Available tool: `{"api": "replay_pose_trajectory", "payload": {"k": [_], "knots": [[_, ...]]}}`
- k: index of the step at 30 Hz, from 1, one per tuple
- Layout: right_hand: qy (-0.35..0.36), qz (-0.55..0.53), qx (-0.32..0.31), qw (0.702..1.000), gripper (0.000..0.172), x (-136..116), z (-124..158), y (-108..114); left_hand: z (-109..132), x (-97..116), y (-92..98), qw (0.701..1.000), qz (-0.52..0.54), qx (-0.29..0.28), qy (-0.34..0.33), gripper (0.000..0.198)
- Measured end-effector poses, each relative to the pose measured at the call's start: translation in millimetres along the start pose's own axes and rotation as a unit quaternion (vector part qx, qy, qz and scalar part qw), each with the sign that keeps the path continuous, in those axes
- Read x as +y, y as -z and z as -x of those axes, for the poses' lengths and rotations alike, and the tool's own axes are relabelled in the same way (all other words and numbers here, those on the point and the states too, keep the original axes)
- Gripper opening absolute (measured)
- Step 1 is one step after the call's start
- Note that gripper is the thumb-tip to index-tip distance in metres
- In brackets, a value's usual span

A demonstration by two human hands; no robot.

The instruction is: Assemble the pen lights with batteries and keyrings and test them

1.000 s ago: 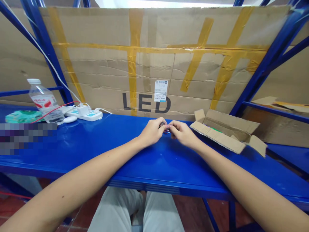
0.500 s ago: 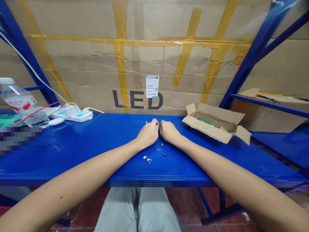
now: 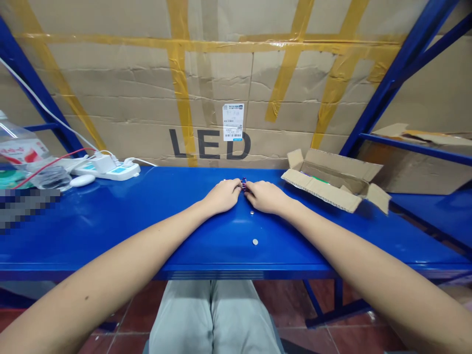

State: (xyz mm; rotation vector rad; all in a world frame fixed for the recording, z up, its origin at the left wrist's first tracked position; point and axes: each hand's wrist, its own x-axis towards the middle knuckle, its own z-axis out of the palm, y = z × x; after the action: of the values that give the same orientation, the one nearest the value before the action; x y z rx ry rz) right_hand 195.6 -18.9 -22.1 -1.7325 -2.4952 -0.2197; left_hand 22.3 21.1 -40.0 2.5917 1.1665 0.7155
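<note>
A small shiny purple-red metal piece (image 3: pixel 244 185) shows between my two hands above the blue table; its exact kind is too small to make out. My left hand (image 3: pixel 224 194) is closed, with thumb and fingertips pinching the piece from the left. From the other side, the fingers of my right hand (image 3: pixel 266 195) close on it too. Just below the hands a small silver round piece (image 3: pixel 252 213) lies on the table. Nearer the front edge rests a flat silver disc (image 3: pixel 255 242), like a button cell.
An open cardboard box (image 3: pixel 324 189) with small coloured items stands right of my hands. On the left are a power strip (image 3: pixel 127 170) with plugs and cables, a white oval object (image 3: pixel 82 180) and a plastic bottle (image 3: pixel 27 152). A large carton (image 3: pixel 147 98) backs the table (image 3: pixel 110 211).
My hands have drawn slightly apart, and the purple-red piece shows more between them. The several small shiny parts in front have changed: two silver pieces now show, in different spots. The view has tilted slightly.
</note>
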Motion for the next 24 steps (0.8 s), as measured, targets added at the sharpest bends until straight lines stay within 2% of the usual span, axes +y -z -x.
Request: {"api": "replay_pose_trajectory", "payload": {"k": [6,11,15,21,24], "knots": [[0.073,-0.029,-0.028,0.997,0.04,9.4,11.1,15.8,1.1,1.4,4.6,0.998,-0.018,-0.029,-0.044,0.035],[0.091,-0.11,-0.035,0.989,0.029,16.6,10.4,16.7,5.9,4.1,11.7,0.998,-0.057,-0.034,-0.019,0.025],[0.075,-0.157,-0.026,0.984,0.025,18.8,8.6,14.2,6.7,4.8,17.5,0.992,-0.105,-0.055,-0.052,0.02],[0.047,-0.17,-0.035,0.984,0.024,20.3,5.8,10.9,6.5,7.0,24.7,0.99,-0.106,-0.093,-0.021,0.022],[0.04,-0.171,-0.042,0.984,0.026,20.5,5.1,10.4,7.7,7.6,25.6,0.99,-0.109,-0.091,-0.026,0.025]]}}
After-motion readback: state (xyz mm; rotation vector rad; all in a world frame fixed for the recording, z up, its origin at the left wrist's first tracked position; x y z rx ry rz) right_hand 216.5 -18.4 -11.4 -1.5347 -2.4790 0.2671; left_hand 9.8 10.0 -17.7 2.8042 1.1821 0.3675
